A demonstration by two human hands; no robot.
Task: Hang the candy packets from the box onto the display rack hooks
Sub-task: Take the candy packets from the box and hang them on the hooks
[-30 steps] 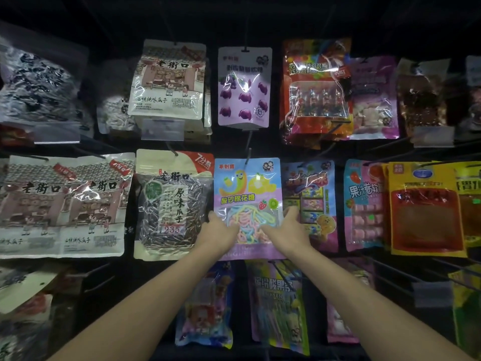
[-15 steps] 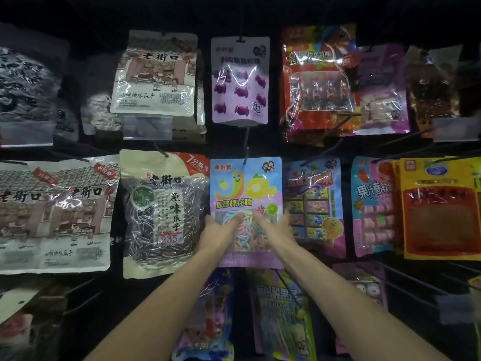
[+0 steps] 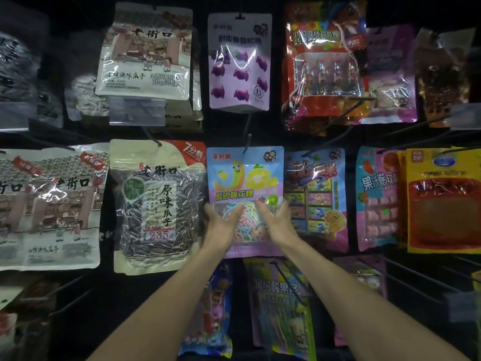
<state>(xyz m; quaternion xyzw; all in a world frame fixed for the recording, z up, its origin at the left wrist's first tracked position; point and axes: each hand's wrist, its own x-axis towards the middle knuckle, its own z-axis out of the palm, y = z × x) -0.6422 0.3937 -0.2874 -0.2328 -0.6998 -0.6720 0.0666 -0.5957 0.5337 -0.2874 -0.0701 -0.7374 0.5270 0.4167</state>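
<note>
Candy packet [image 3: 244, 178], one pastel pouch, hangs from a single hook [image 3: 246, 147] in the middle row. The left hand [image 3: 221, 226] and right hand [image 3: 279, 226] lie against its lower half, fingers loosely spread. One seed bag [image 3: 158, 204] hangs just left, one cartoon packet [image 3: 316, 194] just right and one purple packet [image 3: 239, 63] above. The forearms [image 3: 166, 308] partly cover two lower packets [image 3: 282, 308].
</note>
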